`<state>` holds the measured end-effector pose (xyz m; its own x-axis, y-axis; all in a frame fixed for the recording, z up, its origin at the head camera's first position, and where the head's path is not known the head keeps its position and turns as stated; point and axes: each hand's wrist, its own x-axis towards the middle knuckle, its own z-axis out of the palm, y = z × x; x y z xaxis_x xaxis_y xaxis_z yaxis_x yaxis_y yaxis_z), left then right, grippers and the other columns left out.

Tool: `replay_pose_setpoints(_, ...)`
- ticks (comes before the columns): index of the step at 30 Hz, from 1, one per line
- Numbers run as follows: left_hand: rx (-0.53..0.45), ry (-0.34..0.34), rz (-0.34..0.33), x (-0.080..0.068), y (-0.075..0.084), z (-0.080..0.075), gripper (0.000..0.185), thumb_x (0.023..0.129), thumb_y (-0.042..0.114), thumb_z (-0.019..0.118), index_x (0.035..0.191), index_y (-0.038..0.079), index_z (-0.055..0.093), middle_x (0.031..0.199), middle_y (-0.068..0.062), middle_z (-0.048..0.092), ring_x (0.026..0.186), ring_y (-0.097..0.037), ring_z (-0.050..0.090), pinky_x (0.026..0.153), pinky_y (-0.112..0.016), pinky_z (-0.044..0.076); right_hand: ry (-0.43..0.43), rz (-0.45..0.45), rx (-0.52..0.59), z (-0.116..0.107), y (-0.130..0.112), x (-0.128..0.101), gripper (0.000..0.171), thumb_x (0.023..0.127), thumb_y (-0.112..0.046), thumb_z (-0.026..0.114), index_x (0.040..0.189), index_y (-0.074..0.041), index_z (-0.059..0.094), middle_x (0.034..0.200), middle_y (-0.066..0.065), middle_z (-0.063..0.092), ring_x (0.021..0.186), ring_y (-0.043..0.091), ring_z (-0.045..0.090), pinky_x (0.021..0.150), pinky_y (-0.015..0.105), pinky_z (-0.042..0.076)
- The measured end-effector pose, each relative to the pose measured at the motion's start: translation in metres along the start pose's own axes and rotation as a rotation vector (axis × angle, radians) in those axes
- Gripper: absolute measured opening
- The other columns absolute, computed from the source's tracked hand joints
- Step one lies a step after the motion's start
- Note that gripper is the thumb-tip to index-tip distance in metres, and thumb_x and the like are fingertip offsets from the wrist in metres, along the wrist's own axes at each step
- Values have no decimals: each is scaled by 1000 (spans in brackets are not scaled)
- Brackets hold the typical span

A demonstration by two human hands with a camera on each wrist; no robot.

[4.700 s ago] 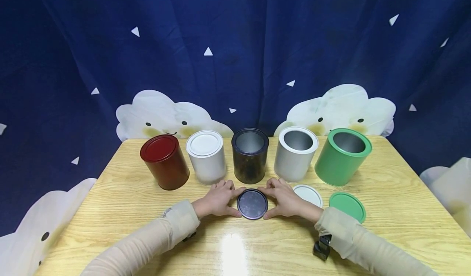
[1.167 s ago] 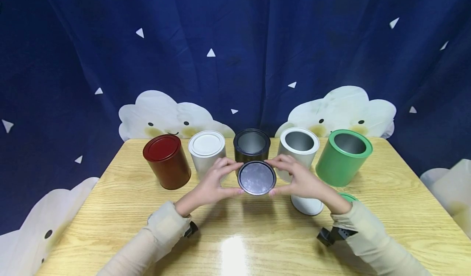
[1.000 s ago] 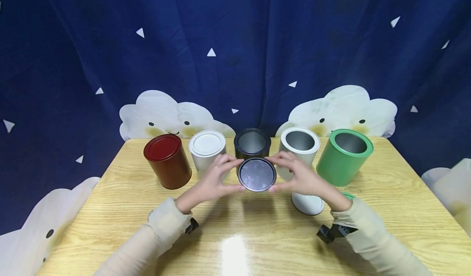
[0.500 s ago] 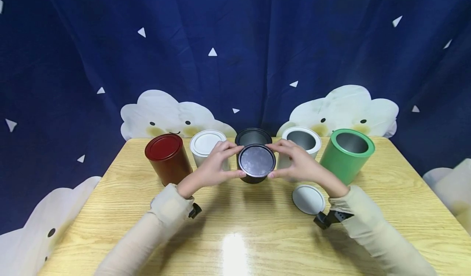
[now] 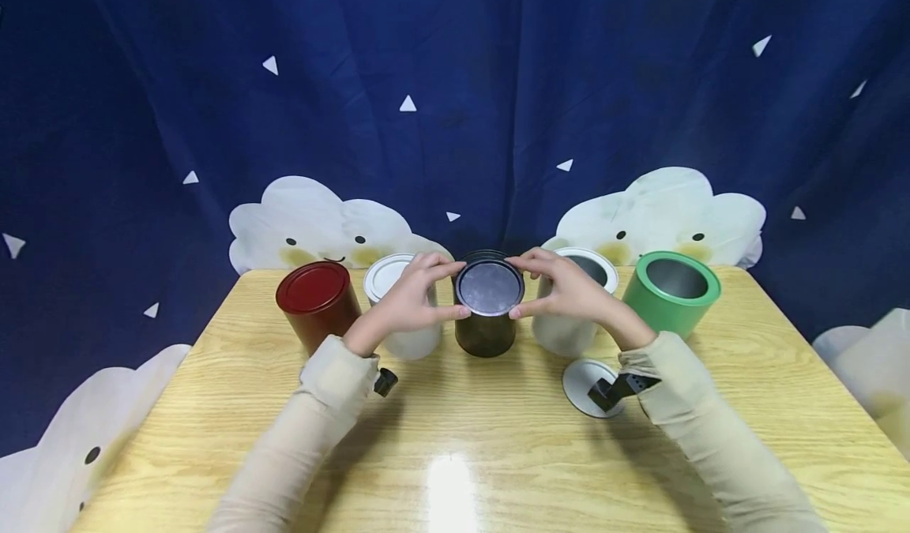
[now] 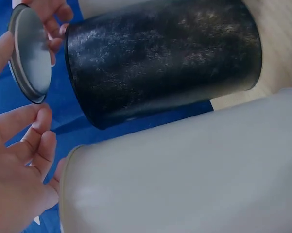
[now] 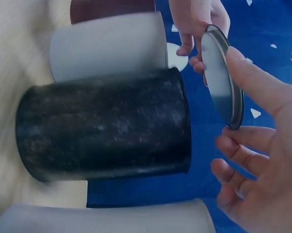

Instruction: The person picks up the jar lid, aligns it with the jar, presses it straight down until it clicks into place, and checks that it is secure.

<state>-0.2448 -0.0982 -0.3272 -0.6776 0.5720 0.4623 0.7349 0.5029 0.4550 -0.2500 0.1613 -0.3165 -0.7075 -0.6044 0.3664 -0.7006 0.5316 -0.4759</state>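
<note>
A round black lid (image 5: 489, 287) is pinched at its edge between my left hand (image 5: 412, 302) and my right hand (image 5: 572, 294), thumbs on the near side. Below it stands the upright black can (image 5: 486, 335), open at the top. Both wrist views show the lid's grey underside (image 6: 34, 53) apart from the can's rim, with a small gap between. My left hand is close over the lidded white can (image 5: 414, 342); my right is beside the open white can (image 5: 565, 334). In the right wrist view the lid (image 7: 217, 73) hangs slightly tilted.
A dark red can (image 5: 316, 300) with its lid on stands at the left of the row, an open green can (image 5: 668, 300) at the right. A white lid (image 5: 579, 379) lies on the wooden table (image 5: 398, 470), partly behind the right wrist camera. A blue curtain (image 5: 469, 122) hangs behind.
Both hands first held the black lid at the table, then lifted it and carried it forward. Now it is over the black can's opening. The right sleeve has come to hide the green lid.
</note>
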Motion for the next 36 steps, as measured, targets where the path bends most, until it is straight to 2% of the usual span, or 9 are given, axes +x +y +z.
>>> replay_pose_setpoints(5,10,-1,-14,9,-3,2,58,72,26,76,119,-3,58,104,-9,54,99,-25,42,86,-38,32,-42,66,52,-6,7,9,68,65,-20,82,123,2,54,105,10,55,81,18,46,65,35,43)
replay_pose_setpoints(10,32,-24,-34,16,-9,2,59,73,28,73,120,-3,56,105,-9,53,103,-25,41,88,-39,31,-86,100,80,-9,13,17,68,67,-19,81,124,3,53,109,12,54,87,23,47,68,41,43)
replay_pose_setpoints(14,45,-39,-50,21,-13,1,59,74,31,73,120,-2,57,106,-8,53,101,-24,42,87,-39,31,-109,114,89,-10,18,22,68,68,-21,80,126,2,52,110,11,54,93,26,48,69,39,43)
replay_pose_setpoints(18,73,-60,-82,24,-15,1,61,74,34,73,121,-1,57,108,-8,53,100,-23,41,84,-40,31,-116,129,79,-10,20,26,70,68,-25,80,127,1,52,110,11,54,96,27,47,74,37,40)
replay_pose_setpoints(25,114,-75,-111,28,-22,4,61,73,36,73,121,2,57,107,-6,53,99,-22,41,79,-39,32,-129,178,17,-9,24,30,74,67,-29,80,128,0,50,119,14,48,104,28,38,88,44,33)
replay_pose_setpoints(36,130,-106,-174,28,-25,8,63,74,38,72,123,2,56,111,-7,53,102,-24,39,83,-41,28,-181,203,-48,-5,28,33,74,68,-33,79,129,-1,50,122,16,45,104,30,35,87,46,32)
